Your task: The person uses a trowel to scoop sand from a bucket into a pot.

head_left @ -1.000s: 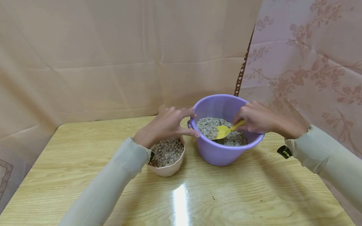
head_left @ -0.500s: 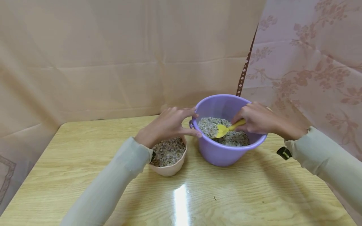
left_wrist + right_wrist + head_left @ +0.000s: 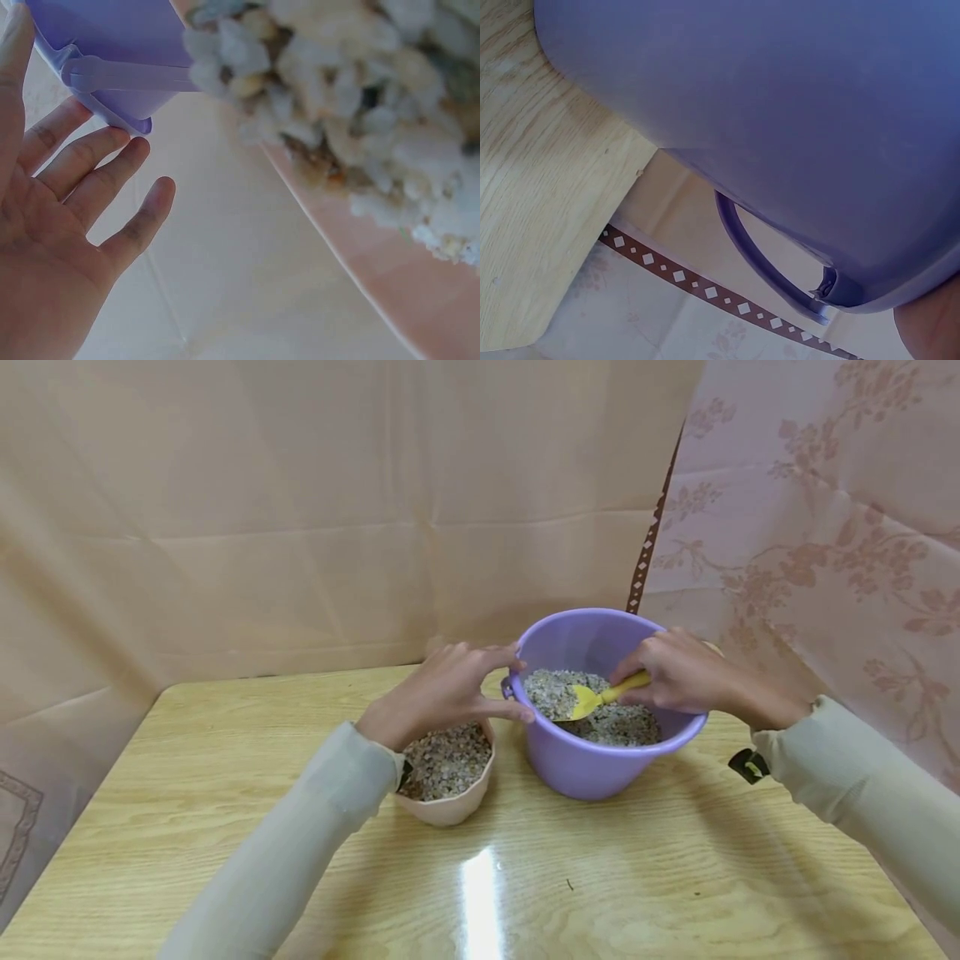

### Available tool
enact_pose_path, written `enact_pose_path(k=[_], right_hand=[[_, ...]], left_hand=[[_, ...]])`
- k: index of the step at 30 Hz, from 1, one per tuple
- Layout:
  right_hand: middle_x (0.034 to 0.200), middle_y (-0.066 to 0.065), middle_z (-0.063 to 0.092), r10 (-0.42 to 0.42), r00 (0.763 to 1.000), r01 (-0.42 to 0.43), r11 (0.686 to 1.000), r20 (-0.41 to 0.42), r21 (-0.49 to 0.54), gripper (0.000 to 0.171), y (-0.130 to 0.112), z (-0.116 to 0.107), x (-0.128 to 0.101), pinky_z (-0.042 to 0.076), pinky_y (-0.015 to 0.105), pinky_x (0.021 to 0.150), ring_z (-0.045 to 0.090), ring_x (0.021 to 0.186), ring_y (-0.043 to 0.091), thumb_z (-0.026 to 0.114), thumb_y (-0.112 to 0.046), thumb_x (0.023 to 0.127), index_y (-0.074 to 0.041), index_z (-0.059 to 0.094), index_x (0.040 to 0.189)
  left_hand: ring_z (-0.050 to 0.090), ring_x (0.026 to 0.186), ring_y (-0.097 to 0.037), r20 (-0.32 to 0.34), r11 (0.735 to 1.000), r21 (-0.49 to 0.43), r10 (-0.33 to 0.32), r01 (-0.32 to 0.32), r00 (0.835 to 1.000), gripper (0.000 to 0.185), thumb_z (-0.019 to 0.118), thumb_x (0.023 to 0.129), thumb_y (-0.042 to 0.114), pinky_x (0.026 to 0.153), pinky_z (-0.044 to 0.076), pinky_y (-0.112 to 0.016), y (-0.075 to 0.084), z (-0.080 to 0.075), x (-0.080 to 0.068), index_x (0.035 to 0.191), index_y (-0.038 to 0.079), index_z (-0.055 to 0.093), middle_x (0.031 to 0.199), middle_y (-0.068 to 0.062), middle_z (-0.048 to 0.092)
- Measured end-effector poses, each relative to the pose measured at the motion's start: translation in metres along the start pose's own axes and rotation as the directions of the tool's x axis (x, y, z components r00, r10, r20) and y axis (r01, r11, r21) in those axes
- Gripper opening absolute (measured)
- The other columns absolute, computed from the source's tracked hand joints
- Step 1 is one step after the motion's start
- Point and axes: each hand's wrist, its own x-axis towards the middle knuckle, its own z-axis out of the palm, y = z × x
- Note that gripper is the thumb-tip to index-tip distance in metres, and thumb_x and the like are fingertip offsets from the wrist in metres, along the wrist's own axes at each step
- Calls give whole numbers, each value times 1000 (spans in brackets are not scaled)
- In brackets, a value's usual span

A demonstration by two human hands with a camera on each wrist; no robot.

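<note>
Yellow scoop [image 3: 587,700] edges left across gravel in purple bucket [image 3: 592,772]; right hand [image 3: 675,675] grips handle. Left hand [image 3: 442,693], fingers spread, steadies rim; scooping underway.

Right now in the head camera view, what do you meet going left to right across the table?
Pink pot of gravel → left hand touching the bucket rim → purple bucket → yellow scoop in the bucket's gravel → right hand gripping the scoop handle.
</note>
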Motion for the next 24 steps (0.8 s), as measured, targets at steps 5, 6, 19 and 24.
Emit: enact_pose_path(k=[5,6,19,24], right_hand=[[86,-1,76,4,1000,-4,1000,-7,8,19,1,1,0,55,27,60,64,66,5,87,-11,74,-13,80,92],[86,-1,76,8,1000,-8,1000,-8,10,19,1,1,0,55,27,60,64,66,5,87,-11,74,-13,80,93],[88,0,76,44,999,-44,996,-1,75,20,-1,-1,-2,54,22,59,64,65,4,86,-12,77,-11,79,95],[86,-3,76,53,998,-50,994,-20,99,18,0,-3,-4,54,23,60,65,68,6,86,-10,76,-14,80,93]], left_hand=[[54,68,-11,1,1000,-15,5,-5,1000,64,72,80,63,84,37,-38,-1,0,0,128,21,67,131,1,65],[54,68,-11,2,1000,-17,6,-6,1000,64,72,80,63,84,37,-38,-1,0,0,128,21,67,132,0,65],[56,72,-11,-1,1000,-5,7,-7,1000,65,71,80,64,83,36,-38,-1,1,0,128,22,66,128,3,67],[55,72,-11,-9,1000,-12,10,-10,1000,64,72,80,63,83,36,-39,-2,1,-1,127,20,67,127,3,68]])
